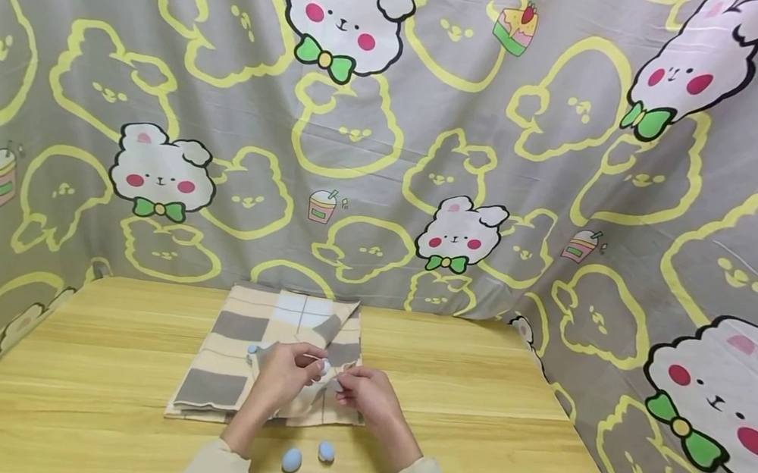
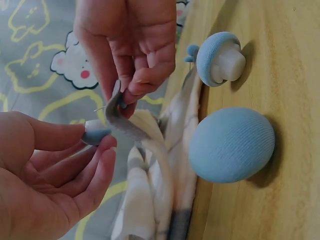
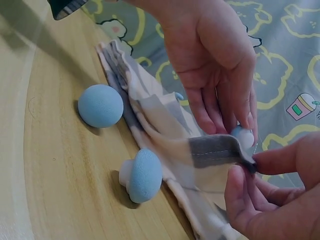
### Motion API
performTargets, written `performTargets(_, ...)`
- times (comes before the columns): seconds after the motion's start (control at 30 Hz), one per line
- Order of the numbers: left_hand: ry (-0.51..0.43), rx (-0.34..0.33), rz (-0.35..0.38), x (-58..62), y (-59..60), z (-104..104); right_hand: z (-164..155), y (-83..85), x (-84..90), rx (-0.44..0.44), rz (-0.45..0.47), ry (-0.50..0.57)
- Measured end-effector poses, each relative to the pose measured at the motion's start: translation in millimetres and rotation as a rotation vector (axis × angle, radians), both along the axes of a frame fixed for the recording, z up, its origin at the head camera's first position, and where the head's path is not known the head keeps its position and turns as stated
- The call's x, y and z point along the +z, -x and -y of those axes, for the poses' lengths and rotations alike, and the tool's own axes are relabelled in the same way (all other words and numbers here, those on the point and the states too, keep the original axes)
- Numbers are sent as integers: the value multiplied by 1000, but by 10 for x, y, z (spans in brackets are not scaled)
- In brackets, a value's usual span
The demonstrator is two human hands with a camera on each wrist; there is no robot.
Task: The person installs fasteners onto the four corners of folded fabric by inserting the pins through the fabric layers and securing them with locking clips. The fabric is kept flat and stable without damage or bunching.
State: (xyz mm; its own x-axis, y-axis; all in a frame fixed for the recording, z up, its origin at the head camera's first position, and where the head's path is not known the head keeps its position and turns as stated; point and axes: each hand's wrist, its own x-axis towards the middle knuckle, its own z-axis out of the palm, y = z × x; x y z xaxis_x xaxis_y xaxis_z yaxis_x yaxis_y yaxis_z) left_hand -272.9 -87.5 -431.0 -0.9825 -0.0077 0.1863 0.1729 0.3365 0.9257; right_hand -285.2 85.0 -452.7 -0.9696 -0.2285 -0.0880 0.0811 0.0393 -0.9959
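My left hand (image 1: 289,372) pinches a small blue-and-white quilt clip piece (image 2: 95,132) between thumb and fingertips. My right hand (image 1: 369,394) pinches the folded grey edge of a checked blanket (image 1: 216,358), lifted off the table. A thin pin (image 2: 100,108) sticks out of that edge towards the left hand's piece, with a bit of blue (image 2: 123,104) showing at the right fingertips. In front of the blanket lie two blue mushroom-shaped quilt clips: one rounded cap (image 1: 292,460) with its top showing, and one on its side (image 3: 145,176) with its white stem visible.
Another blue clip (image 1: 252,349) sits on the left part of the blanket. The wooden table (image 1: 473,398) extends to both sides. A grey curtain (image 1: 370,190) with rabbit prints hangs behind and around the table.
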Motion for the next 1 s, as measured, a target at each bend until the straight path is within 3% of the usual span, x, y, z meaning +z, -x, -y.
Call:
performTargets(0.53, -9, -13, 42, 10, -15, 3, 7, 2, 3, 18, 18, 15)
performTargets(1.0, -3, -6, -57, 13, -2, -35, 10, 9, -9, 31, 20, 34)
